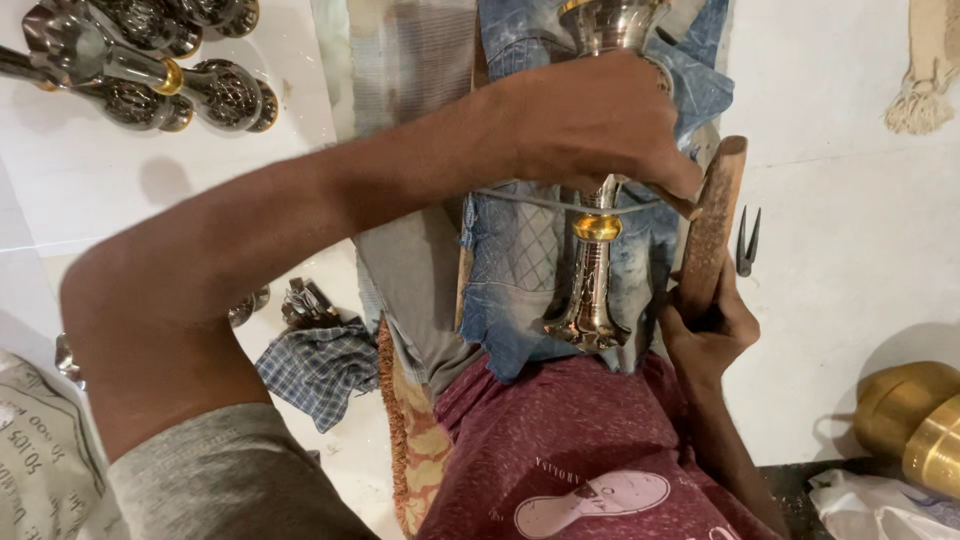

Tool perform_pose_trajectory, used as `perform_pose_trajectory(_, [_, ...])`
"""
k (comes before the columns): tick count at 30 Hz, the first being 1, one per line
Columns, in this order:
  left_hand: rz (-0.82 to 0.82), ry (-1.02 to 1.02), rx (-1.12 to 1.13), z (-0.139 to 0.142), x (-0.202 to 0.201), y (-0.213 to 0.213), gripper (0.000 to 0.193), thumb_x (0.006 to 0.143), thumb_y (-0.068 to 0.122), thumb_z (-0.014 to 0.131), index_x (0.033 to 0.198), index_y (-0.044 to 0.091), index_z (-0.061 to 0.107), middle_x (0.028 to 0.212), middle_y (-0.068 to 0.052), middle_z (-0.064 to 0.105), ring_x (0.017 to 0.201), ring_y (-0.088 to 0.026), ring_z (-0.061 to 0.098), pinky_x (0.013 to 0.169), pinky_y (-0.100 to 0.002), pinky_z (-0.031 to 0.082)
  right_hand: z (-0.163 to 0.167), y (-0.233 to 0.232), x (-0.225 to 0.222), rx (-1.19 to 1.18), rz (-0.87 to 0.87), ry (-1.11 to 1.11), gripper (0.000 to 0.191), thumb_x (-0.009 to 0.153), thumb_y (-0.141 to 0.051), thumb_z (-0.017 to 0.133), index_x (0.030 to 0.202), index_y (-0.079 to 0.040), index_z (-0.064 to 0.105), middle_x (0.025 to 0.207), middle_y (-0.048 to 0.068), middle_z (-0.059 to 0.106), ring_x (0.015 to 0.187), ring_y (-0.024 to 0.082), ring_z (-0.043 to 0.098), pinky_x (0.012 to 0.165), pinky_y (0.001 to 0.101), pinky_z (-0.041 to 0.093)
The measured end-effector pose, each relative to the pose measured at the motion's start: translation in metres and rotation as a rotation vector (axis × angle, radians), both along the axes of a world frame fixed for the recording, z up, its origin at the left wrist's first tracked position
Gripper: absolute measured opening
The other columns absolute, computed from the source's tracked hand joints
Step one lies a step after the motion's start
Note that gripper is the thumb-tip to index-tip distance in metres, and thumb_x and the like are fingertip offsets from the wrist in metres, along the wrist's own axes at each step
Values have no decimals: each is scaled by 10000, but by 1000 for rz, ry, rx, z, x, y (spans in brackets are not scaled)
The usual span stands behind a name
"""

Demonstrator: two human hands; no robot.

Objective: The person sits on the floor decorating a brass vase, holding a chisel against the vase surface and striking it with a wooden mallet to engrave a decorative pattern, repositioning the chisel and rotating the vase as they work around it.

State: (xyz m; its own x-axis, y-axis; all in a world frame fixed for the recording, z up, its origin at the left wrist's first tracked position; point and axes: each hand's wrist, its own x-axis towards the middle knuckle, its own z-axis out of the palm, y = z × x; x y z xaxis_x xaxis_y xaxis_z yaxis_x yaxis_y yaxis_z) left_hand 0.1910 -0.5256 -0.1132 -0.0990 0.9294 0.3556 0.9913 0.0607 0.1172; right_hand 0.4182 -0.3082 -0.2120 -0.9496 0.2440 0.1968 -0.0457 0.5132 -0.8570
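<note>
metal lamp stand [592, 270], silver-toned with a brass collar at mid-stem, lies lengthwise over the person's lap on blue denim cloth [520, 260], flared end toward the maroon shirt [590, 450].

left hand [600, 120]: fingers closed over the upper stem, pinning it down; a thin wire or cord [530, 200] crosses the stem just under the hand. whether fingertips also pinch the cord, cannot tell.

right hand [705, 335]: clamped on the lower end of a wooden stick [712, 225], which stands just beside the stem on its right side, tip near the left hand's fingers.

handling judgement: stand looks rigid and fairly heavy for its width, polished, so likely slippery; embossed stem and brass collar give the best purchase. flared ends could dent if dropped.

surroundings: white floor carries everything. small dark pincers [747, 240] lie to the right of the stick, apart from it. several similar metal pieces [150, 60] cluster at the floor's far left corner. checked cloth [320, 365] lies on the left near the knee, small metal parts just beyond it. brass pots [910, 415] sit at the right edge; plastic bag [870, 505] just below them.
</note>
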Motion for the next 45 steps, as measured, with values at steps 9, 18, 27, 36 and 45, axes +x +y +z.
perform_pose_trajectory(9, [-22,-49,-127,2,-6,-3,340,829,45,779,1119,220,740,650,-27,676,582,-177,683,470,-342,525,-13,3,-12,470,-86,527,414,870,133,731,1260,87,600,1007,249,723,809,295,736,709,352,576])
perform_pose_trajectory(18, [91,-61,210,-45,-2,-25,372,939,-68,639,1224,151,735,629,18,589,499,-62,525,411,-218,405,8,7,-12,374,-102,452,385,674,198,680,1043,100,628,779,191,647,628,265,636,568,388,510])
perform_pose_trajectory(27, [761,-500,1092,-88,72,3,150,1020,-25,617,1121,35,710,1028,-99,786,818,-140,788,649,-220,642,25,15,-26,-172,186,199,392,872,119,700,1256,67,648,931,121,721,795,149,718,706,257,599])
perform_pose_trajectory(36, [855,-486,1273,-106,80,21,206,1023,-70,605,1190,10,693,976,-108,777,845,-136,794,682,-242,647,118,31,-106,63,590,209,592,822,71,738,1388,28,572,1079,209,716,766,185,722,620,231,583])
perform_pose_trajectory(45, [948,-260,1074,-109,80,16,221,823,-105,579,965,24,689,808,-74,733,667,-187,726,622,-308,571,220,13,-146,1067,864,308,811,702,45,804,1471,-35,560,1071,204,634,826,262,687,662,345,625])
